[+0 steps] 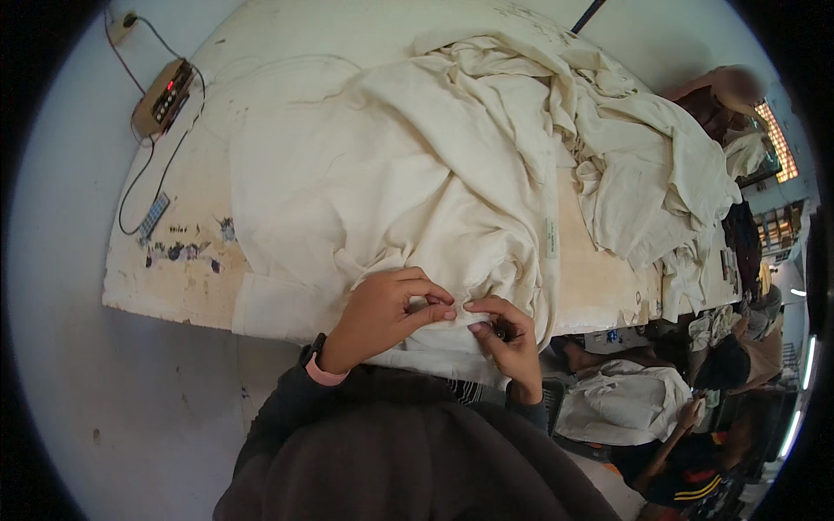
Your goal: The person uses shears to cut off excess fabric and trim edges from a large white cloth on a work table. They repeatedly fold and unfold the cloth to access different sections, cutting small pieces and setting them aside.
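Two hands are working over one cream cloth (417, 191), which is lying directly under the fingers and stretching well beyond them across one table (599, 286). The left hand (387, 317) is pinching a small fold of it, one thumb tip and one forefinger tip pressing together. The right hand (508, 339) is facing it just beside, its thumb and forefinger touching the cloth with a slight gap between their tips; whether they are gripping a fold, I cannot tell. One pink band (326, 372) is circling the left wrist, behind the fingers. One pale strip (550, 239) is lying beyond the right fingers, to their right. Farther that way, one crumpled heap (643, 165) of cream fabric is drooping over the table's edge. Well beyond the left fingers, to their left, one box (163, 97) is showing a red light, and one remote (155, 217) is lying nearer than it. Right of the fingers, past the table, one white garment (621, 404) is lying and at least three people (756, 356) are showing in part.
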Available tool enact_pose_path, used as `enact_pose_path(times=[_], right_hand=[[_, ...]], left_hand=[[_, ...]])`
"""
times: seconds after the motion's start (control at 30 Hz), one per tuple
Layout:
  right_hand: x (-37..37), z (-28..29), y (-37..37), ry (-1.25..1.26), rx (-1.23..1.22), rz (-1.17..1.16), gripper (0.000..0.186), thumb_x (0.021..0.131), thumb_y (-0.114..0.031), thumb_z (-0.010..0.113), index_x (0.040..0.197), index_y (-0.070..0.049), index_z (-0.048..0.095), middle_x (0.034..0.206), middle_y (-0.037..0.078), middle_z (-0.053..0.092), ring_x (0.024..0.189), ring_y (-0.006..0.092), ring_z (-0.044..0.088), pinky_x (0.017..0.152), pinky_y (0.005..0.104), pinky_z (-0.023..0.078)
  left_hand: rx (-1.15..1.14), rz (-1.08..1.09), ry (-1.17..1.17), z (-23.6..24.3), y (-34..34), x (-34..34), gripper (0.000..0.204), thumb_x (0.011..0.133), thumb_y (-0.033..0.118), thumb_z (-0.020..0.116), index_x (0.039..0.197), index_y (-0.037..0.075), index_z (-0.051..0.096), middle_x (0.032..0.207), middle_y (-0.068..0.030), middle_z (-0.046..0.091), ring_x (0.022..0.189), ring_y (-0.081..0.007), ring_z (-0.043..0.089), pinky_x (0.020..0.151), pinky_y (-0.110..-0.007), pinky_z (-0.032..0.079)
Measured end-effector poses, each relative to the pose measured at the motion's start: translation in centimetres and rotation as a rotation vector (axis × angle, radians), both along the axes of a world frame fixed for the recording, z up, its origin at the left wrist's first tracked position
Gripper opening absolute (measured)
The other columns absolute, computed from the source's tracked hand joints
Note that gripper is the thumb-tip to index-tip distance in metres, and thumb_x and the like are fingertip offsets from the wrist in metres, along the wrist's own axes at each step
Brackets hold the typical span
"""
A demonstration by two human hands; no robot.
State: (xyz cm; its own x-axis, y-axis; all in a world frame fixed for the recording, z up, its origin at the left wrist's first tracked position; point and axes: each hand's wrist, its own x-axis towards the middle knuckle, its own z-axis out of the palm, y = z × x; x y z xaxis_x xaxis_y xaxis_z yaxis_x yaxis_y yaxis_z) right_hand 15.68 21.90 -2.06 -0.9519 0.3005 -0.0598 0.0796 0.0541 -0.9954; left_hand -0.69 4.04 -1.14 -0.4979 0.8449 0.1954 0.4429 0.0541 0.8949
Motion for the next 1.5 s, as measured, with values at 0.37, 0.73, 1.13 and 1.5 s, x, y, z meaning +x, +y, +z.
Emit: enact_pose_path(times=[0.37, 0.73, 1.13, 1.5], right_hand=[[0.7, 2.8, -0.7, -0.09, 0.137, -0.117, 0.036, 0.086, 0.014, 0.067, 0.119, 0.001, 0.071, 0.118, 0.01, 0.072, 0.11, 0.0149, 0.065, 0.093, 0.0257, 0.049], [1.2, 4.2, -0.1, -0.065, 0.408, -0.056, 0.043, 0.078, 0.005, 0.071, 0.121, 0.001, 0.066, 0.107, 0.012, 0.07, 0.098, 0.0178, 0.068, 0.08, 0.0293, 0.055], [-3.2, 9.3, -1.8, -0.079, 1.225, 0.118, 0.027, 0.089, -0.026, 0.073, 0.088, -0.005, 0.057, 0.073, 0.011, 0.066, 0.054, 0.0313, 0.064, 0.052, 0.0406, 0.048], [-4.4, 9.1, -2.5, -0.215, 1.375, 0.266, 0.024, 0.088, -0.025, 0.073, 0.088, -0.005, 0.059, 0.067, 0.012, 0.065, 0.055, 0.0315, 0.065, 0.053, 0.042, 0.049]], left_hand=[[0.023, 0.187, -0.004, -2.2, 0.3, 1.6, 0.017, 0.101, 0.02, 0.062, 0.102, 0.003, 0.06, 0.084, -0.0117, 0.067, 0.07, -0.0304, 0.064, 0.066, -0.041, 0.047], [-0.041, 0.169, 0.155, -1.3, 0.3, 1.8, 0.016, 0.1, 0.019, 0.063, 0.101, 0.004, 0.059, 0.077, -0.0105, 0.067, 0.062, -0.0277, 0.061, 0.059, -0.037, 0.045], [-0.113, 0.263, 0.055, -0.2, 0.1, 2.4, 0.013, 0.104, 0.015, 0.055, 0.103, 0.002, 0.052, 0.079, -0.0124, 0.071, 0.075, -0.0302, 0.071, 0.067, -0.038, 0.052], [-0.018, 0.269, 0.137, -1.2, 0.2, 2.4, 0.013, 0.097, 0.017, 0.066, 0.099, 0.008, 0.056, 0.075, -0.008, 0.068, 0.063, -0.0314, 0.063, 0.063, -0.043, 0.048]])
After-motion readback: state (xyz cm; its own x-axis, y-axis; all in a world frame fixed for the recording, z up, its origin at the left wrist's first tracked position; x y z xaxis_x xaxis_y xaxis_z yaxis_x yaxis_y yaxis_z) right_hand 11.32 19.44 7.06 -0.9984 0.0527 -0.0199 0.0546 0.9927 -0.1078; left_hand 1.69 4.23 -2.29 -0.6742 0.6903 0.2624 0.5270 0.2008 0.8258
